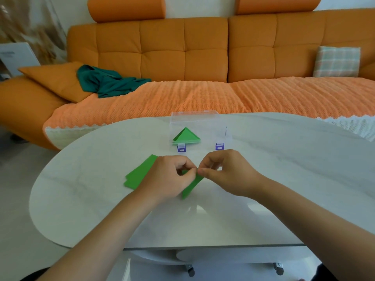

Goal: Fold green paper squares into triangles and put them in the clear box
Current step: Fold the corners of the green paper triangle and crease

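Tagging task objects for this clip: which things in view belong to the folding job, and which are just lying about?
Job:
- green sheet, pinched by left hand and right hand
- stack of green squares
- clear box
- folded triangle inside it

Lying about, all on the sofa:
- teal cloth
- plaid cushion
- orange pillow

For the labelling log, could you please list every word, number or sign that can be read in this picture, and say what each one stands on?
No text here can be read.
Purple latch and second latch on the clear box: small white marks, too blurred to read.
White panel at the far left: faint grey lines of print, too blurred to read.
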### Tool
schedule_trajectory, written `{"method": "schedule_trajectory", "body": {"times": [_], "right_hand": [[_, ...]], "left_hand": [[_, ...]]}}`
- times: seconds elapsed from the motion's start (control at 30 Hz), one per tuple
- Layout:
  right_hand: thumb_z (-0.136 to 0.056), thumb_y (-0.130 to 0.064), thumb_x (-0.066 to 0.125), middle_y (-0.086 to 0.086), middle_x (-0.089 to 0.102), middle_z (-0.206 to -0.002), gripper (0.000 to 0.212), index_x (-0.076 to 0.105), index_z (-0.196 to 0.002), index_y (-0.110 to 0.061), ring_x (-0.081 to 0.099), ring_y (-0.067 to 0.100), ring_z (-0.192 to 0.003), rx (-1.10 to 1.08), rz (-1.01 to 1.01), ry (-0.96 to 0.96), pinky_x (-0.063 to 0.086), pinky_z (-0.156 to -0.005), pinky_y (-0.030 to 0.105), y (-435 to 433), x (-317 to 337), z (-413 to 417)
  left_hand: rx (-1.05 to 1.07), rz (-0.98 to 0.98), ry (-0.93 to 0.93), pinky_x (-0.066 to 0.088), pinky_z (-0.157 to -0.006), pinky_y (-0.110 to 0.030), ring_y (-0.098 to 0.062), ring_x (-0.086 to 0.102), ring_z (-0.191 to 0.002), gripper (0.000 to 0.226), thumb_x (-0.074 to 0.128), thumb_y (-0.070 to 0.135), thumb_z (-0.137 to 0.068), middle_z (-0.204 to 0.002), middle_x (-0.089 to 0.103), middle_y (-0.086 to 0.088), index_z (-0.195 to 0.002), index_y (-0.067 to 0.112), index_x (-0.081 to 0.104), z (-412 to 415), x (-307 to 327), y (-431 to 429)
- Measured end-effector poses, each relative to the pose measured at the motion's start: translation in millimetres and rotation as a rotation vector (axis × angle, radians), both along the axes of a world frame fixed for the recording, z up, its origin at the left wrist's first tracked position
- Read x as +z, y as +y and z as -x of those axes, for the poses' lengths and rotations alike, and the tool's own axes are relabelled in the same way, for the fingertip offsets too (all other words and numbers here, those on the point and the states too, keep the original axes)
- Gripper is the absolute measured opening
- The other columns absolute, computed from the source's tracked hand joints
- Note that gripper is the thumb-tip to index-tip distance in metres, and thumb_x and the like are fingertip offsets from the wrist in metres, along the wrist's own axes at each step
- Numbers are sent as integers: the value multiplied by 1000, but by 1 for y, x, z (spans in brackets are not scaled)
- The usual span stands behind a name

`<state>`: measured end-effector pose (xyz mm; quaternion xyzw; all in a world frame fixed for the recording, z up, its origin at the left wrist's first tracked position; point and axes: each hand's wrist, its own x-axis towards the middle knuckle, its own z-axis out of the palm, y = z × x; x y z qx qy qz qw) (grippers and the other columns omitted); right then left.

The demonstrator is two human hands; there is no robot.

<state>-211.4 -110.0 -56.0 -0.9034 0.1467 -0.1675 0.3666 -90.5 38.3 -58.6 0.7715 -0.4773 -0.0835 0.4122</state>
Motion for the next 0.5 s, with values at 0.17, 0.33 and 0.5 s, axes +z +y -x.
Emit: {"method": "schedule_trajectory", "body": {"times": [0.17,0.33,0.5], "right_hand": [[-86,-29,72,-16,69,-71,17,71,-70,-35,61,1,-69,-46,-36,17,52,-68,23,-5,4,0],[-87,-23,72,-12,65,-63,19,70,-68,-29,58,8,-62,-154,-135,-10,49,-63,25,-15,7,1],[-89,-18,70,-6,66,-65,14,72,-75,-20,57,7,-62,-171,-321,-63,44,-57,15,-17,10,4]], "left_hand": [[29,-88,162,58,-68,-32,-13,69,-63,16,68,13,-82,-64,72,6,-67,17,73,-10,7,1],[93,-70,246,61,-79,-44,-19,75,-74,19,66,8,-85,-71,76,1,-69,13,75,-30,7,6],[142,146,481,61,-79,-36,-19,74,-89,12,64,14,-93,-87,78,-1,-91,14,76,-15,2,1]]}}
